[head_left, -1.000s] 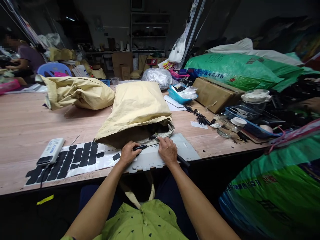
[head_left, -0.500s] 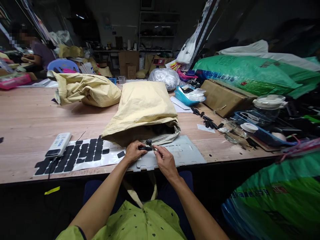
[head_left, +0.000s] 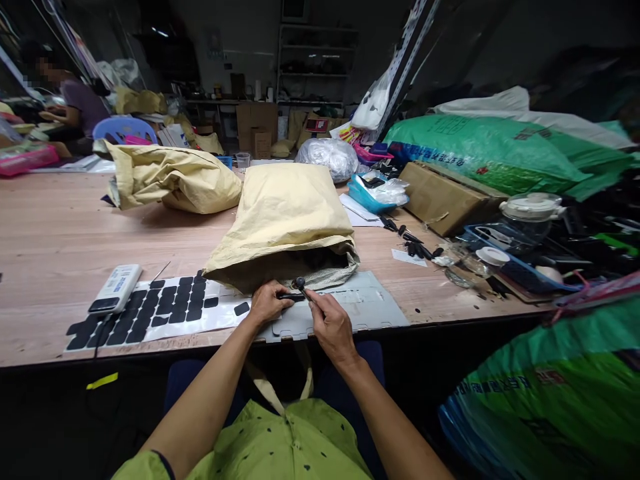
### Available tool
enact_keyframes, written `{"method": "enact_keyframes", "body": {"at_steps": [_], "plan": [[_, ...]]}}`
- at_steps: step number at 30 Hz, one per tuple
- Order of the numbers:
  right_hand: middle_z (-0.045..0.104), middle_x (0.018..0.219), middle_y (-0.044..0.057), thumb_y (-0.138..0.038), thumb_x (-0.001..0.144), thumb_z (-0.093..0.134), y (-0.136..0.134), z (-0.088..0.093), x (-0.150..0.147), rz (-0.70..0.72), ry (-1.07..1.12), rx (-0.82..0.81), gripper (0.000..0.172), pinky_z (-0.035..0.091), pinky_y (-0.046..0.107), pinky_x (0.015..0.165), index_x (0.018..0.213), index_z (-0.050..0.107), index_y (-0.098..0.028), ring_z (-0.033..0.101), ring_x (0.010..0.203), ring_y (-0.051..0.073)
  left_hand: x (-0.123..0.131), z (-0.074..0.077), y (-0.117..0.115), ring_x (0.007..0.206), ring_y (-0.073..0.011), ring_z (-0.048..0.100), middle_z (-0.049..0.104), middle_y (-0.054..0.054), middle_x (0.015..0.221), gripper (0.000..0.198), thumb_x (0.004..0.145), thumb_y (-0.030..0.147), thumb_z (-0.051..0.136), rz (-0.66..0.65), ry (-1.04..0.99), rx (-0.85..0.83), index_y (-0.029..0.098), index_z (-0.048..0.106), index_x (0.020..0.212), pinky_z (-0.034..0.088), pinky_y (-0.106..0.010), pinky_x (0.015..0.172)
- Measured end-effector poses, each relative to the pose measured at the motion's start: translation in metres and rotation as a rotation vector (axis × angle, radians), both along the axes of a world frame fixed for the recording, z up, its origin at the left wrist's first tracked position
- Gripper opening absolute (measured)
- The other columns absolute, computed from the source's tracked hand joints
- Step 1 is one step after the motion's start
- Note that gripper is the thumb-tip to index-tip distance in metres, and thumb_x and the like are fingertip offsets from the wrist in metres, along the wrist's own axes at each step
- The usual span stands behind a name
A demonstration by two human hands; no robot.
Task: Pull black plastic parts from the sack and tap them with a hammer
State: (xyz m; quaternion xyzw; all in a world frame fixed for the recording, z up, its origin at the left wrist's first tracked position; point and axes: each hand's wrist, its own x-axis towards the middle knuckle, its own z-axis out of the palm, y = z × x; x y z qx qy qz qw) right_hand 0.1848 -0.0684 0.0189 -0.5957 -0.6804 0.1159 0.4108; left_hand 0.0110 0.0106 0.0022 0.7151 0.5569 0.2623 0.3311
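My left hand point(head_left: 267, 303) is closed on a small black part point(head_left: 292, 297) that it holds flat over a grey metal plate point(head_left: 360, 303) at the table's near edge. My right hand point(head_left: 329, 325) is closed round a slim tool point(head_left: 301, 286) with a round dark head, its tip meeting the black part. Just behind both hands lies an open tan sack point(head_left: 285, 220), mouth toward me. A white sheet of black adhesive pads point(head_left: 155, 310) lies left of my left hand.
A white remote-like device point(head_left: 116, 288) rests on the pad sheet. A second tan sack point(head_left: 173, 177) lies farther back left. Loose black parts point(head_left: 413, 245), a cardboard box point(head_left: 445, 197), blue trays and green sacks point(head_left: 480, 147) crowd the right. A person point(head_left: 70, 107) sits far left.
My right hand drew back from the sack's mouth and raised the tool's head upright against the black part. The view shifted slightly; my left hand stayed in place.
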Motion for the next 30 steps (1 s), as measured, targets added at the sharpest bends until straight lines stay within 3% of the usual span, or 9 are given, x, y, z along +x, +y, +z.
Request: {"method": "enact_keyframes", "body": {"at_steps": [7,11,17,24,27,30], "plan": [[0.069,0.101,0.007,-0.022,0.094,0.043,-0.003,-0.009,0.007,-0.009,0.004,-0.078,0.037,0.05,0.03,0.088,0.122,0.067,-0.023,0.064,0.094,0.018,0.001,-0.002,0.0,0.082,-0.0174,0.064,0.07,0.0,0.088,0.02,0.071,0.027,0.078,0.011,0.0,0.019,0.023,0.078,0.091,0.045,-0.027,0.072],[0.069,0.105,0.006,-0.021,0.093,0.045,0.015,-0.008,0.022,-0.103,-0.012,-0.022,0.036,0.048,0.028,0.088,0.121,0.068,-0.023,0.063,0.097,0.018,0.001,-0.001,0.0,0.084,-0.0177,0.064,0.07,0.0,0.09,0.019,0.071,0.027,0.078,0.013,0.002,0.026,0.023,0.077,0.089,0.044,-0.027,0.073],[0.067,0.094,0.005,-0.017,0.09,0.049,0.052,-0.019,0.05,-0.294,-0.296,-0.085,0.034,0.04,0.028,0.078,0.115,0.071,-0.023,0.056,0.089,0.019,0.0,-0.002,0.0,0.081,-0.0168,0.063,0.07,0.0,0.09,0.019,0.071,0.028,0.077,0.006,0.013,0.021,0.022,0.077,0.089,0.043,-0.027,0.072],[0.063,0.092,0.006,-0.018,0.09,0.05,0.055,-0.031,0.05,-0.312,-0.478,-0.046,0.033,0.03,0.03,0.072,0.116,0.069,-0.025,0.047,0.083,0.019,-0.003,0.007,-0.001,0.085,-0.0179,0.061,0.067,0.0,0.09,0.02,0.069,0.025,0.079,-0.047,0.03,0.019,0.022,0.077,0.088,0.045,-0.028,0.078],[0.062,0.093,0.006,-0.019,0.09,0.051,0.054,-0.03,0.049,-0.306,-0.489,-0.045,0.032,0.029,0.03,0.071,0.117,0.068,-0.025,0.047,0.084,0.019,-0.009,0.016,-0.016,0.101,-0.0232,0.058,0.067,-0.003,0.101,0.019,0.065,0.027,0.083,-0.145,0.068,0.029,0.025,0.078,0.083,0.043,-0.036,0.093],[0.061,0.094,0.005,-0.019,0.09,0.051,0.054,-0.029,0.049,-0.312,-0.492,-0.056,0.032,0.028,0.03,0.071,0.117,0.067,-0.026,0.046,0.085,0.019,-0.017,0.017,-0.05,0.125,-0.0311,0.047,0.061,-0.004,0.13,0.022,0.061,0.031,0.087,-0.312,0.098,0.062,0.028,0.079,0.081,0.034,-0.047,0.109]]}}
